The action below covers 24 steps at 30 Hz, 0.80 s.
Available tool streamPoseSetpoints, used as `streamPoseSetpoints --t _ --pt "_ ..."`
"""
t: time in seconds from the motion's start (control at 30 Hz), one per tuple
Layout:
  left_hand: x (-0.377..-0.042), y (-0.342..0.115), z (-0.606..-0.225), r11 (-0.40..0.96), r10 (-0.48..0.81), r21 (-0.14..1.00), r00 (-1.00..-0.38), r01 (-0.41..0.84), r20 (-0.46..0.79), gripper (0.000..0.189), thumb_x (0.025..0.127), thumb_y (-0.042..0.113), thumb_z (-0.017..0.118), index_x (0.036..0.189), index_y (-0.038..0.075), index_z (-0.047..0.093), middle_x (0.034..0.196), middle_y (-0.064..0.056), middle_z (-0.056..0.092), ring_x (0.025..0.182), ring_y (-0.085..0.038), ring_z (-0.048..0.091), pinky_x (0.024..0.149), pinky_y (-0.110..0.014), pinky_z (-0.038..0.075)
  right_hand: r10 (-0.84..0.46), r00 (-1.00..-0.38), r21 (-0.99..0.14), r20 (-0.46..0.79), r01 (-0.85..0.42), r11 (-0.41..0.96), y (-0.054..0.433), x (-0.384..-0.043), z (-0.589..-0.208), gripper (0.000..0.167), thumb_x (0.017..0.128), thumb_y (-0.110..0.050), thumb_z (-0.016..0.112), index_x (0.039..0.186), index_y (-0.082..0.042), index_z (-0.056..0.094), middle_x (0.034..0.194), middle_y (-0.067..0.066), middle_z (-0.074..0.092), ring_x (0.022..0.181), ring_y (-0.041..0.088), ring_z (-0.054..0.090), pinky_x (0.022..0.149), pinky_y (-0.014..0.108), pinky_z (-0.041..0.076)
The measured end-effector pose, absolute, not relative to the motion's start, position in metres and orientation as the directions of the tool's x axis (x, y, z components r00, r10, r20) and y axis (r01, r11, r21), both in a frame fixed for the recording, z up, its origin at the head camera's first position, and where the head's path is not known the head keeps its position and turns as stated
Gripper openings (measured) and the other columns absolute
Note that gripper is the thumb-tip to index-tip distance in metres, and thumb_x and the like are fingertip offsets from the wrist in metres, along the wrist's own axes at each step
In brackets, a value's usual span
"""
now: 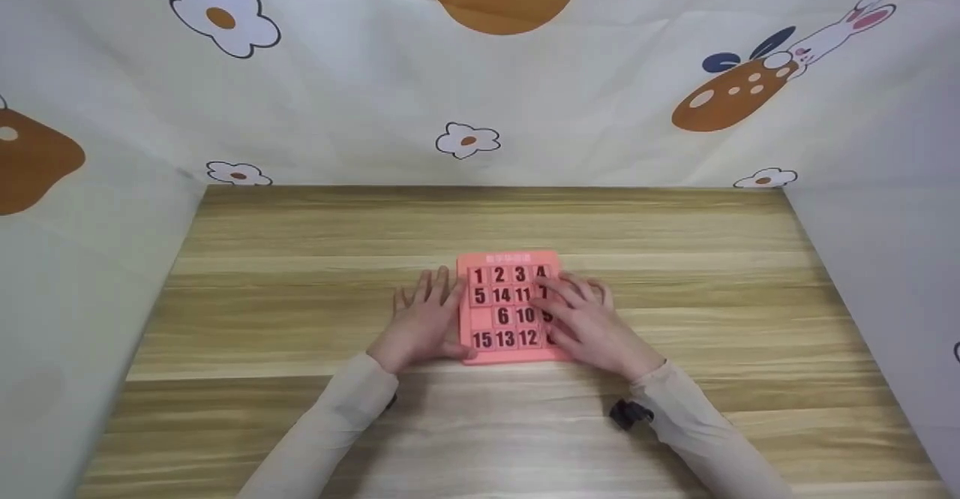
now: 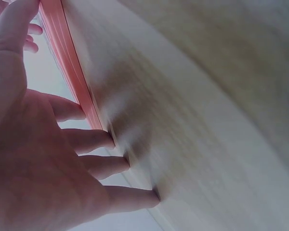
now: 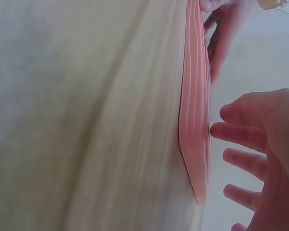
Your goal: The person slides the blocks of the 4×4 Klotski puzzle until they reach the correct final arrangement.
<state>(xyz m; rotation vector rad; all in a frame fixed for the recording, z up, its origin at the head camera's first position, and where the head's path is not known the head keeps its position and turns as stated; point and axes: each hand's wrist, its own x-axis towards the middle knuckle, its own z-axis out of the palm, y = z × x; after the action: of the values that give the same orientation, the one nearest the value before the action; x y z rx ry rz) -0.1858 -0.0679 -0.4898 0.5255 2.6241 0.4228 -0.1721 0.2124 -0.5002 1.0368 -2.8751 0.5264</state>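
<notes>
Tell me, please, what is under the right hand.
Under the right hand is the right side of the pink number board. The 4 tile, 7 tile and 9 tile show partly. The bottom-right tile is mostly covered; its number cannot be read for certain.

A light-brown, streaky wood-grain tabletop (image 1: 300,238) meets a creased, cream fabric back wall (image 1: 360,86) printed with black-outlined white flowers (image 1: 251,26), brown-orange rounded shapes (image 1: 495,4) and a white rabbit (image 1: 826,37). Pale side walls (image 1: 877,259) flank it; soft light whitens the tabletop's near middle.
</notes>
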Motion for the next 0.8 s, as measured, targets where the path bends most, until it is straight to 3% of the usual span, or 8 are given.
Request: streamPoseSetpoints --t 0.8 --pt "-0.187 -0.068 -0.493 0.881 0.425 0.374 -0.832 0.290 -0.357 0.114 0.073 0.058 0.075 0.156 0.010 0.012 0.159 -0.021 -0.001 0.143 -0.043 -0.003 0.106 -0.071 0.003 -0.601 -0.782 -0.296 0.166 -0.621 0.726 0.228 -0.164 -0.498 0.042 0.091 -0.018 0.062 0.133 -0.013 0.059 0.146 0.011 0.043 0.130 0.040 0.037 0.102 0.062 0.022"
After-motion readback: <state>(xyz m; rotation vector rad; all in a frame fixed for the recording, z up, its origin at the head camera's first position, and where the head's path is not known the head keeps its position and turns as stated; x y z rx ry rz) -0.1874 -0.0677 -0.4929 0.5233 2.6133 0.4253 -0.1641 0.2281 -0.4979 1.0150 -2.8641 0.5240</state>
